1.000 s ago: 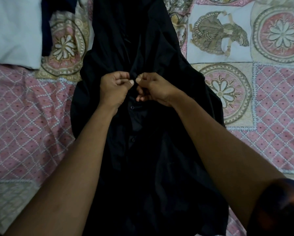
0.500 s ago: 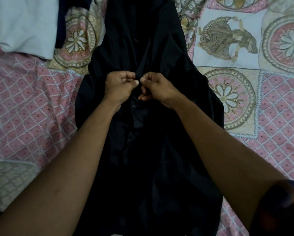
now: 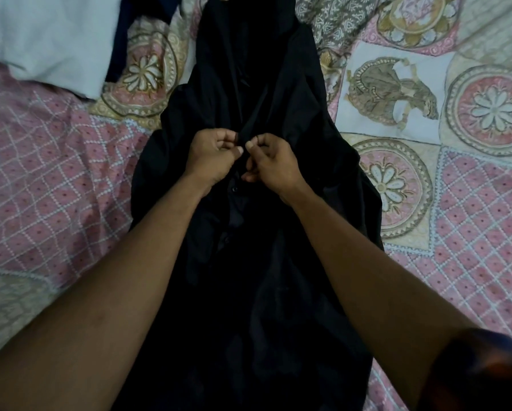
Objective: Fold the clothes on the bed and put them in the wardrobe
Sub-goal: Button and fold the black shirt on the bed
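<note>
A black button-front shirt (image 3: 257, 292) lies spread lengthwise down the middle of the bed, collar end away from me. My left hand (image 3: 211, 157) and my right hand (image 3: 271, 161) sit side by side at its front placket, fingers curled, each pinching one edge of the fabric near a button. Two small black buttons show just below my hands. The fingertips are partly hidden in the dark cloth.
A patterned pink and cream quilt (image 3: 56, 188) covers the bed. A white garment (image 3: 50, 40) lies at the upper left with a dark blue garment (image 3: 136, 31) beside it.
My hands stay together on the placket with small finger movements. The view has shifted a little, so the shirt and white garment sit further right and lower.
</note>
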`<state>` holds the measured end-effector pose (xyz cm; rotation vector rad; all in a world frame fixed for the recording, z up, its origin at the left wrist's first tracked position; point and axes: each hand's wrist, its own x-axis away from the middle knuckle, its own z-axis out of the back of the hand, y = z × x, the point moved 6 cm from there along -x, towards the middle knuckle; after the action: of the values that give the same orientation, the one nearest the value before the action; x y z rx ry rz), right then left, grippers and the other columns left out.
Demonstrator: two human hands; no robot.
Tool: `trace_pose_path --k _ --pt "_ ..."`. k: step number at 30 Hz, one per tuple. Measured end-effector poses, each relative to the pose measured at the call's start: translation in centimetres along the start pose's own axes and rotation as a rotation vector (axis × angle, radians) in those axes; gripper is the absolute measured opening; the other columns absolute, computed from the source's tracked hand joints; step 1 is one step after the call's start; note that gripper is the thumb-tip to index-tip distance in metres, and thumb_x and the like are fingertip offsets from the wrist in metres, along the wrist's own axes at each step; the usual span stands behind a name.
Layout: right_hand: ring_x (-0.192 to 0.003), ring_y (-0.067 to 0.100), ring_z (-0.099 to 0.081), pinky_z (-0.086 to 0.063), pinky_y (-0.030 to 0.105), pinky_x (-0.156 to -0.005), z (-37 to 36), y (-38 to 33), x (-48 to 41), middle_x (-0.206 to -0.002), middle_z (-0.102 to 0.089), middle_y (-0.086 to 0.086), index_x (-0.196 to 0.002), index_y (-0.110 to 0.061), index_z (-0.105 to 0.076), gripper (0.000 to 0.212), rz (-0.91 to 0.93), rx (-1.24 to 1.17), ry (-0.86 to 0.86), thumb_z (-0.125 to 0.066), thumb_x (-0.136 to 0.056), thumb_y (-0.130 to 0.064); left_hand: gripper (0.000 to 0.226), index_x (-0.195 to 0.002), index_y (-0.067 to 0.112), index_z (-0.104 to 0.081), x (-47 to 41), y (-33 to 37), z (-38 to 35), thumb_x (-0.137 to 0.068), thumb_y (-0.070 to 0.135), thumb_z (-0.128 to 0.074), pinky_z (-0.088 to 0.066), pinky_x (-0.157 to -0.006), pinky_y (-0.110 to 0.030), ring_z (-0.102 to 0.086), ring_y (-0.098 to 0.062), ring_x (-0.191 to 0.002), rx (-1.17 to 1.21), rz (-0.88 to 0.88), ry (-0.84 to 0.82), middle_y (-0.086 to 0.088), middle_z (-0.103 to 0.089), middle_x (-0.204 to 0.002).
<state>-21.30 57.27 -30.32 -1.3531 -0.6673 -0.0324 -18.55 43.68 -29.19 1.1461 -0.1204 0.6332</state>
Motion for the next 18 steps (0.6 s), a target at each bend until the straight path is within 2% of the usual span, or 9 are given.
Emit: trace_pose_path --k 5,7,9,13,18 --pt "-0.054 0.018 -0.066 -0.060 0.033 -0.057 0.2 0.1 0.7 -0.063 -0.064 0.004 -0.094 -0.005 -0.065 0.017 0.068 -0.009 0.151 -0.067 -0.097 -0.022 0.011 -0.094 0.013 -0.067 0.3 0.3 -0.3 -0.089 0.003 -0.066 -0.047 -0.061 -0.011 -0.059 0.004 -0.062 0.078 0.011 0.034 0.004 -0.064 -0.077" --pt "-0.054 0.019 -0.069 -0.061 0.036 -0.057 0.3 0.2 0.9 -0.063 -0.067 0.004 -0.091 -0.007 -0.067 0.017 0.095 0.044 0.200 -0.073 -0.093 -0.023 0.014 -0.098 0.010 -0.067 0.4 0.4 -0.4 -0.090 0.000 -0.062 -0.046 -0.062 -0.010 -0.059 0.003 -0.066 0.080 0.013 0.032 0.004 -0.063 -0.080" --pt "-0.052 0.017 -0.069 -0.058 0.032 -0.054 0.2 0.1 1.0 -0.063 -0.068 0.003 -0.087 -0.008 -0.069 0.015 0.094 0.068 0.239 -0.071 -0.094 -0.021 0.016 -0.100 0.009 -0.067 0.5 0.4 -0.5 -0.091 -0.002 -0.060 -0.046 -0.064 -0.008 -0.060 0.004 -0.067 0.088 0.007 0.011 0.003 -0.064 -0.082" --pt "-0.052 0.012 -0.068 -0.055 0.023 -0.052 0.2 0.1 0.8 -0.063 -0.067 0.000 -0.089 -0.009 -0.071 0.012 0.042 0.062 0.234 -0.068 -0.096 -0.017 0.019 -0.100 0.012 -0.068 0.3 0.5 -0.3 -0.091 -0.003 -0.060 -0.051 -0.071 -0.010 -0.063 -0.004 -0.077 0.118 0.000 -0.039 0.000 -0.068 -0.088" --pt "-0.053 0.014 -0.067 -0.051 0.020 -0.050 0.2 -0.3 0.3 -0.061 -0.064 0.001 -0.087 -0.010 -0.072 0.012 -0.090 -0.035 0.133 -0.067 -0.096 -0.014 0.029 -0.096 0.020 -0.059 -0.5 0.0 0.2 -0.087 -0.008 -0.061 -0.051 -0.079 -0.023 -0.061 -0.010 -0.079 0.225 0.019 -0.127 0.000 -0.063 -0.083"
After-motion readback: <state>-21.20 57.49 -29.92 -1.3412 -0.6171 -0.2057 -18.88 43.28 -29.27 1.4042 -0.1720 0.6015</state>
